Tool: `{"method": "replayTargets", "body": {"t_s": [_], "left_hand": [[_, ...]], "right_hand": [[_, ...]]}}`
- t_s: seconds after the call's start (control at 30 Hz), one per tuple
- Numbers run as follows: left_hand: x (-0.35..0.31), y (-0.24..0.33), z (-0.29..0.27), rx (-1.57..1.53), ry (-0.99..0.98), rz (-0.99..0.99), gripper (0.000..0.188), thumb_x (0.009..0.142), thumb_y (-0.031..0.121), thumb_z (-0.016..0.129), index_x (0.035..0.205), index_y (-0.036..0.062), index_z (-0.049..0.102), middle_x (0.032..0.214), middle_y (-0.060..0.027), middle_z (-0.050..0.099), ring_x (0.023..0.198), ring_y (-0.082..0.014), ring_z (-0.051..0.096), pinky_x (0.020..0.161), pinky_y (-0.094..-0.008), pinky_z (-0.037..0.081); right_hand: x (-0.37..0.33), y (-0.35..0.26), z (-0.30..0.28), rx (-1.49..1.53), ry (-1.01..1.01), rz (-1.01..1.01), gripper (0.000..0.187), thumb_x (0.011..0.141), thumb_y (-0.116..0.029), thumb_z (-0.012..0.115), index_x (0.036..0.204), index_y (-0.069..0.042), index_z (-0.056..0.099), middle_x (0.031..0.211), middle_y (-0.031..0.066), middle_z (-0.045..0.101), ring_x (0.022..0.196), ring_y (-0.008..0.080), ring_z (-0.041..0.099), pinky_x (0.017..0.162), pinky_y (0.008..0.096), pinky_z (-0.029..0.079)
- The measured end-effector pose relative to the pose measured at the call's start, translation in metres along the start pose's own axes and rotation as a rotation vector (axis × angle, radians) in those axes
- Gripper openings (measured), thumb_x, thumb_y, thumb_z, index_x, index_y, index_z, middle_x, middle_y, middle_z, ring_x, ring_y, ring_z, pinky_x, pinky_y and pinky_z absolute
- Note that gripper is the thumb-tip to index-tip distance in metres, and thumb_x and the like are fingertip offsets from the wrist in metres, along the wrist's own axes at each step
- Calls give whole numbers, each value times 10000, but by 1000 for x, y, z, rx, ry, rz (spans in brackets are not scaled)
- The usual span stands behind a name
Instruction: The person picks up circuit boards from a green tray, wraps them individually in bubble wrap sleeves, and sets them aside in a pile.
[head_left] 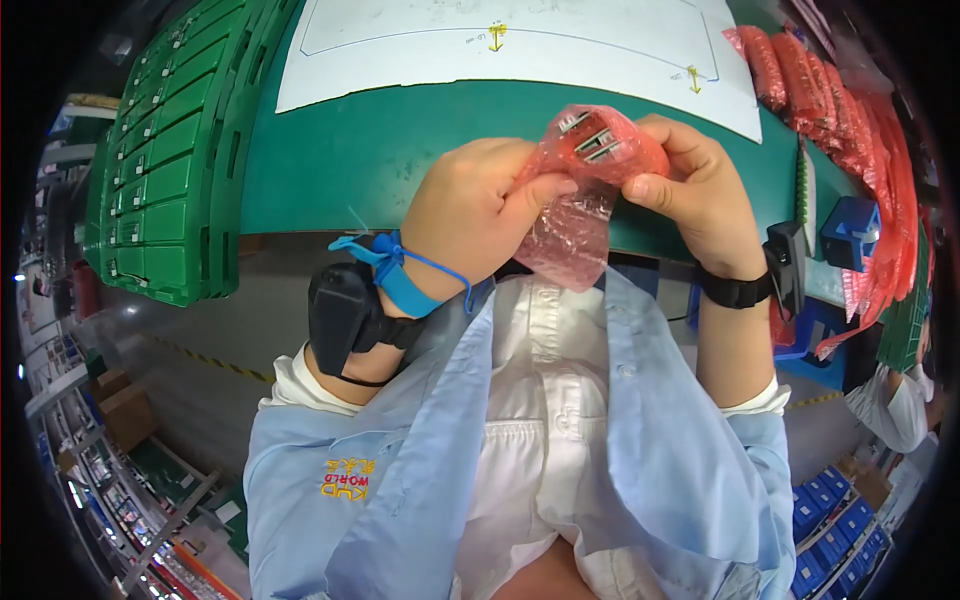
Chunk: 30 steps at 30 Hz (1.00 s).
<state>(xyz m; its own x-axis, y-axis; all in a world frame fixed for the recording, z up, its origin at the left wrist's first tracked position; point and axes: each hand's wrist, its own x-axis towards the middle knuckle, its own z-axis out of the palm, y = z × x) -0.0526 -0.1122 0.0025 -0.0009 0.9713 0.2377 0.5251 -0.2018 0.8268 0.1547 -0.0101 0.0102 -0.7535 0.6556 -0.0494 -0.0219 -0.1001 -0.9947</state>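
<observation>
Above the near edge of the green table, both my hands hold a pink bubble-wrap bag (570, 235). At the bag's upper end, small parts with silvery metal connectors (597, 146) show in or through the pink plastic; their exact kind I cannot make out. My left hand (475, 200) pinches the bag's left side, thumb lying across it. My right hand (695, 185) grips the upper right side between thumb and fingers. The lower part of the bag hangs loose toward my chest. A blue strap (408, 285) is round my left wrist.
A white sheet with drawn lines (420, 45) lies at the table's (340, 165) far side. Stacked green trays (165, 215) stand left. Several filled pink bubble bags (825, 100) are heaped at the far right, near a blue bin (850, 232). Another person's sleeve (890, 410) shows at right.
</observation>
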Motion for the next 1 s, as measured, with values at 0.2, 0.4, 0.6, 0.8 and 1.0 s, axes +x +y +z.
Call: {"method": "replayTargets", "body": {"t_s": [0.2, 0.4, 0.6, 0.8, 1.0], "left_hand": [[-13, 11, -8, 106, 21, 194, 155, 825, 206, 681, 819, 54, 646, 740, -84, 610, 695, -305, 578, 616, -412, 452], [-20, 27, -10, 325, 94, 431, 78, 745, 117, 657, 804, 109, 606, 707, -39, 519, 706, -235, 547, 627, -363, 408], [-20, 29, -10, 321, 44, 441, 130, 720, 104, 657, 839, 87, 607, 749, -45, 526, 728, -243, 551, 641, -369, 408], [-20, 32, -6, 293, 23, 433, 165, 750, 138, 701, 864, 42, 628, 762, -94, 543, 699, -309, 532, 636, -400, 410], [-24, 32, 0, 81, -15, 144, 166, 846, 205, 665, 889, 57, 603, 793, -79, 630, 735, -282, 610, 658, -380, 462]], "right_hand": [[-8, 6, 9, 101, 37, -32, 325, 794, -129, 773, 1068, -28, 630, 1079, 58, 617, 990, 168, 592, 894, 303, 462], [-8, 13, 22, -6, -10, -225, 272, 808, -100, 735, 1048, -27, 630, 1090, 106, 629, 1026, 233, 601, 913, 342, 469], [-9, 2, 23, -413, -66, -425, 282, 769, -83, 739, 1025, -31, 632, 1050, 144, 658, 1034, 272, 603, 919, 382, 478], [-16, -3, 16, -452, -31, -403, 314, 740, -72, 753, 1027, -23, 635, 1015, 132, 670, 1006, 253, 604, 903, 365, 473], [-26, -20, -5, -481, -19, -211, 242, 771, -59, 751, 994, -23, 666, 965, 58, 670, 839, 121, 603, 775, 257, 471]]}}
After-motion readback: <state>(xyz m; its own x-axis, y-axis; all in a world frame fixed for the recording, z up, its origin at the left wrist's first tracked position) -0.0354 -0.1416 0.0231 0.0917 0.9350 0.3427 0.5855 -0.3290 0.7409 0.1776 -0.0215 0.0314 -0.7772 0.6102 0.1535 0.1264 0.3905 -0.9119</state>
